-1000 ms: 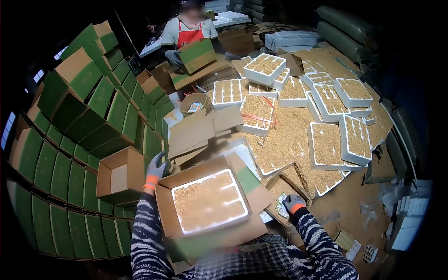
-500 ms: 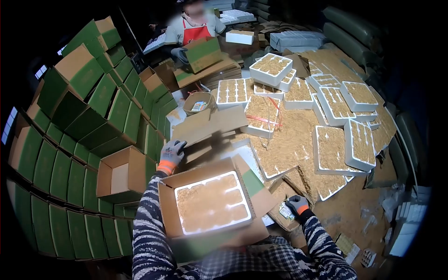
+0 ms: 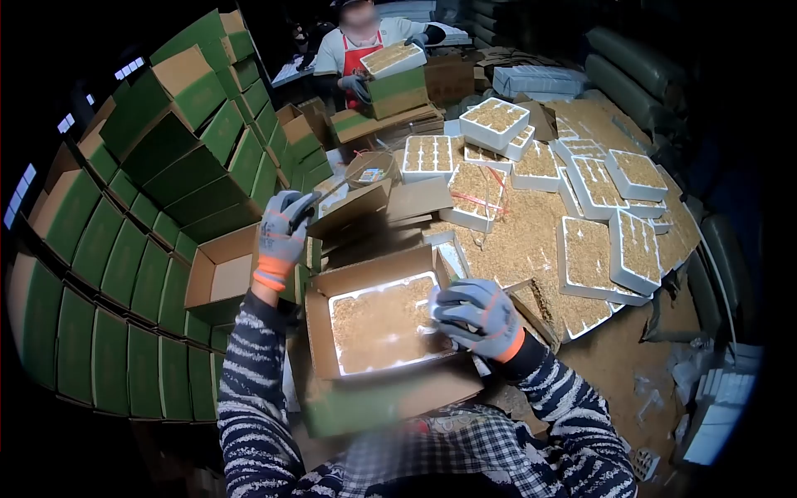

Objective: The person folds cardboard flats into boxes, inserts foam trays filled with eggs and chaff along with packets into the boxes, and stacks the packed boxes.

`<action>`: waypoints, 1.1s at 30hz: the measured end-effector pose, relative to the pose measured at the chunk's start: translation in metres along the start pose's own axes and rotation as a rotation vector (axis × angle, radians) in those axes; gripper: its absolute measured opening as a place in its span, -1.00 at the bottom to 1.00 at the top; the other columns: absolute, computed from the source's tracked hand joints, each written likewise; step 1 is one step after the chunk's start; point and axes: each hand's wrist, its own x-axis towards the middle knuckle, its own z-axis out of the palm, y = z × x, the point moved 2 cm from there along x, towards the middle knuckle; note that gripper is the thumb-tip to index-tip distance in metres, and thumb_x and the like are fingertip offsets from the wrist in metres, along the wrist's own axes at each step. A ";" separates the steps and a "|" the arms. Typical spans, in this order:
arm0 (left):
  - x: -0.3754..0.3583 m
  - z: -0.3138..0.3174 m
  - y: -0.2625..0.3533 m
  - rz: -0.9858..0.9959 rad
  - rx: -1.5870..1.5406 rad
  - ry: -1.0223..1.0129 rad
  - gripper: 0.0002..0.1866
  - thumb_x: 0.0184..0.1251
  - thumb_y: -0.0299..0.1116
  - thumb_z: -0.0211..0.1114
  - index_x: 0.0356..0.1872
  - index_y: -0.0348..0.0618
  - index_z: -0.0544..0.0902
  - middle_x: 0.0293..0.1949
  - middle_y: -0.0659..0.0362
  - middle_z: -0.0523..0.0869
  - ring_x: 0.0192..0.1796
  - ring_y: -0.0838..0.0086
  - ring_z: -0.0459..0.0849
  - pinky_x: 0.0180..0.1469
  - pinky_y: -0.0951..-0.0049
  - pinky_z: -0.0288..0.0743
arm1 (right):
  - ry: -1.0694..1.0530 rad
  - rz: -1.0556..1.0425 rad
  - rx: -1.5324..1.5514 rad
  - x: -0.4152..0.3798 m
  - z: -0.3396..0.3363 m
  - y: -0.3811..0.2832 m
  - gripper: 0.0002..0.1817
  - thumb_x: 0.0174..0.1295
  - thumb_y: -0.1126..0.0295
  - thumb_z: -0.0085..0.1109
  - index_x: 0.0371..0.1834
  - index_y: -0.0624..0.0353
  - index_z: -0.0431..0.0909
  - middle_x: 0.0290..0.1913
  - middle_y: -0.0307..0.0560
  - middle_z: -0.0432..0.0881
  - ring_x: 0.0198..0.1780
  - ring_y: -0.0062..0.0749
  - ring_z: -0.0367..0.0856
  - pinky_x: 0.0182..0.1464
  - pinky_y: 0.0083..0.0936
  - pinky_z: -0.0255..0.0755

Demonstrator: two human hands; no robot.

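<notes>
An open cardboard box (image 3: 320, 332) stands in front of me, holding a white foam tray (image 3: 378, 365) filled with tan, grain-like material. My left hand (image 3: 284, 228), in a grey glove with an orange cuff, is raised beyond the box's left side. Its fingers are closed on the near edge of a brown cardboard sheet (image 3: 353, 207). My right hand (image 3: 477, 315), gloved alike, is above the box's right edge with its fingers bent together. A small whitish packet (image 3: 433, 303) shows at its fingertips, blurred and partly covered.
Green-sided boxes (image 3: 141, 357) are stacked high on the left. Several filled foam trays (image 3: 639, 257) lie on the grain-covered surface at right. A basket (image 3: 374, 168) with small packets stands beyond the sheet. Across from me, a person (image 3: 353, 54) handles another tray (image 3: 394, 60) over a box.
My right hand has moved from the small packets at lower right to above the box. My left hand has risen with the cardboard sheet. The person opposite now holds a tray over their box.
</notes>
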 end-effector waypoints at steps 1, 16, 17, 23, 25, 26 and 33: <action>-0.006 -0.018 0.028 0.057 -0.022 -0.031 -0.57 0.12 -0.55 0.32 0.07 -0.01 0.70 -0.18 0.11 0.64 -0.08 0.13 0.60 -0.03 0.21 0.50 | -0.045 -0.042 -0.003 0.005 0.012 -0.002 -0.65 0.05 0.33 0.43 -0.05 -0.01 0.64 0.07 -0.03 0.61 0.09 -0.08 0.59 0.08 -0.26 0.53; -0.164 -0.025 0.096 0.133 -0.121 -0.922 -0.54 0.25 -0.21 0.36 0.20 0.04 0.60 0.06 0.13 0.67 0.19 0.14 0.56 0.36 0.13 0.32 | -0.843 0.006 -0.292 0.001 0.076 0.012 -0.67 0.14 0.22 0.19 0.00 -0.15 0.68 0.16 -0.25 0.64 0.30 -0.23 0.46 0.55 0.13 -0.07; -0.156 -0.035 0.097 0.112 -0.199 -0.747 -0.53 0.27 -0.22 0.35 0.22 0.00 0.59 0.10 0.11 0.66 0.25 0.15 0.53 0.45 0.12 0.24 | -0.616 -0.051 -0.111 0.005 0.062 0.011 -0.57 0.13 0.37 0.17 0.12 -0.09 0.64 0.23 -0.13 0.59 0.34 -0.14 0.42 0.55 0.01 -0.01; -0.224 -0.038 0.039 -0.865 -0.933 0.029 -0.46 0.37 -0.43 0.24 0.37 -0.30 0.44 0.31 0.05 0.55 0.34 0.42 0.50 0.34 0.41 0.41 | 0.112 0.659 0.614 -0.047 0.046 0.070 -0.22 0.22 0.46 0.22 0.54 0.26 0.14 0.50 0.08 0.29 0.54 -0.13 0.18 0.54 -0.35 0.04; -0.280 0.015 0.017 -1.159 -1.179 -0.167 -0.42 0.42 -0.44 0.21 0.45 -0.28 0.34 0.34 0.08 0.52 0.33 0.38 0.51 0.34 0.41 0.41 | -0.024 0.994 0.886 -0.076 0.081 0.093 -0.15 0.26 0.25 0.33 0.53 0.31 0.11 0.50 0.13 0.27 0.53 -0.17 0.19 0.52 -0.40 0.09; -0.291 0.035 0.017 -1.233 -1.166 -0.186 -0.38 0.41 -0.51 0.24 0.47 -0.19 0.29 0.35 0.10 0.49 0.32 0.38 0.52 0.32 0.40 0.45 | -0.148 1.005 0.840 -0.085 0.101 0.103 -0.11 0.25 0.15 0.35 0.53 0.33 0.11 0.48 0.16 0.28 0.51 -0.17 0.22 0.50 -0.41 0.12; -0.336 0.119 0.009 -0.994 -0.934 0.001 -0.44 0.51 -0.27 0.21 0.45 -0.15 0.32 0.27 0.15 0.52 0.25 0.41 0.56 0.25 0.41 0.53 | -0.164 0.702 0.538 -0.067 0.115 0.056 0.11 0.10 0.07 0.50 0.54 0.42 0.01 0.46 0.19 0.27 0.47 -0.14 0.25 0.47 -0.34 0.16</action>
